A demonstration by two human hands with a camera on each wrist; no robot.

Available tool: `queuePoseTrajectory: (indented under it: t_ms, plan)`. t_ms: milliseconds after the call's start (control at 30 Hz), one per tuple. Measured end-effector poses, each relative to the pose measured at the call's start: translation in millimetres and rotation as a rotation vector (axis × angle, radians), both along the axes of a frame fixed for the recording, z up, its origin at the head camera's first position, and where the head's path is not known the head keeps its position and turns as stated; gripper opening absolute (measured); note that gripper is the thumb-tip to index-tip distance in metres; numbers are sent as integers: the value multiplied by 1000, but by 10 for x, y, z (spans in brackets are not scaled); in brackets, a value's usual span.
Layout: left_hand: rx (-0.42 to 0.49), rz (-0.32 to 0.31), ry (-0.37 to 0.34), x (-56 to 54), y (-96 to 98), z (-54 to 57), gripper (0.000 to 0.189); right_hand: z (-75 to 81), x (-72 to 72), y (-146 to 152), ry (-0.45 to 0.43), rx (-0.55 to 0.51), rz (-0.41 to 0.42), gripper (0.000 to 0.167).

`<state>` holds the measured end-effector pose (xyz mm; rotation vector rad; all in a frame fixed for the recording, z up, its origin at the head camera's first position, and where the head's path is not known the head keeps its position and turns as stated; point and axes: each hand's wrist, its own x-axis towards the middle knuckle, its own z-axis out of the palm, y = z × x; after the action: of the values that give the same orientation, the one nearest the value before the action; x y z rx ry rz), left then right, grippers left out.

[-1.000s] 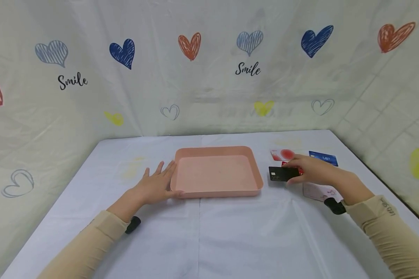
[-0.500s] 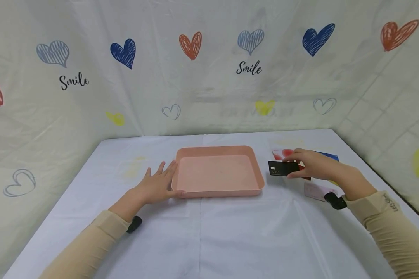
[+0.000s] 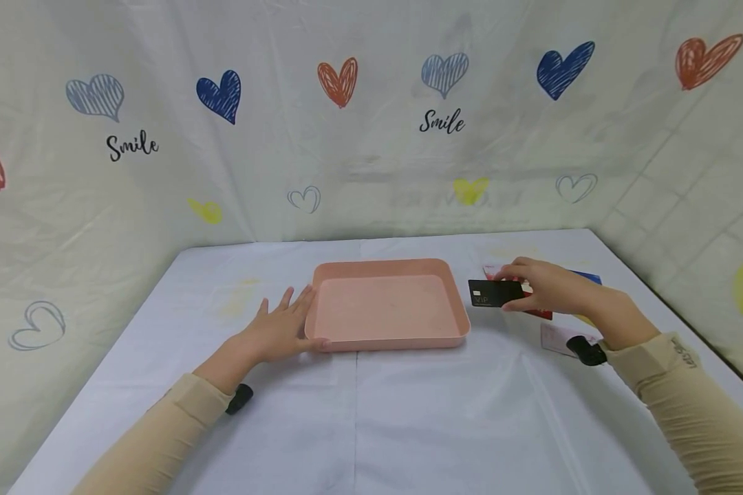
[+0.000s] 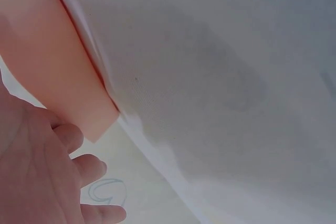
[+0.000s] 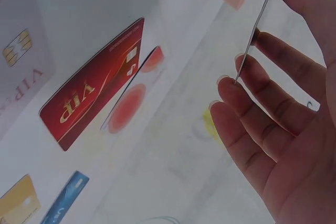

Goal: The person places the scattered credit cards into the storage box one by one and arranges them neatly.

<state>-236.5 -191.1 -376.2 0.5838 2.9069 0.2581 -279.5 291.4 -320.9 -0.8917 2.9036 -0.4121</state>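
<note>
A pink rectangular tray [image 3: 384, 306] lies in the middle of the table, nothing in it. At its left end my left hand [image 3: 275, 333] touches the wall with spread fingers; the left wrist view shows that palm [image 4: 31, 166] beside the tray's pink side [image 4: 68, 72]. My right hand [image 3: 551, 285] pinches a black VIP card [image 3: 492, 293] between thumb and fingers, just right of the tray. Seen edge-on in the right wrist view, the card [image 5: 254, 32] stands off the table in the fingers of the right hand [image 5: 294, 108].
Under and around the right hand lie a red VIP card [image 5: 94, 87], a white card with red circles [image 5: 128, 108], a blue card [image 5: 65, 198], a yellow card [image 5: 18, 203] and a pale pink card [image 5: 23, 51]. A heart-printed curtain [image 3: 371, 137] hangs behind the table.
My right hand has lifted the black card up from among the other cards and moved it slightly left, toward the tray. The left hand has stayed at the tray's end.
</note>
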Motion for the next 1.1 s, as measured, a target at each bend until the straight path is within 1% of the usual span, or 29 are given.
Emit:
queuePoseTrajectory:
  t_ms: [200, 467, 633, 833, 933, 1100]
  plan:
    - [4, 1, -6, 16, 1, 10, 111, -4, -28, -81, 22, -33, 22, 51]
    - [13, 7, -15, 13, 5, 4, 112, -27, -65, -215, 7, -34, 20, 49]
    - [-4, 13, -9, 26, 4, 10, 112, -20, -87, -321, 8, -38, 24, 49]
    - [-45, 9, 16, 26, 6, -3, 111, -32, -159, -434, 18, -46, 63, 48]
    - [-47, 8, 23, 33, 11, 3, 110, -35, -194, -491, 33, -55, 94, 49]
    - [-63, 7, 40, 19, 6, -8, 110, -17, -234, -592, 37, -70, 120, 48]
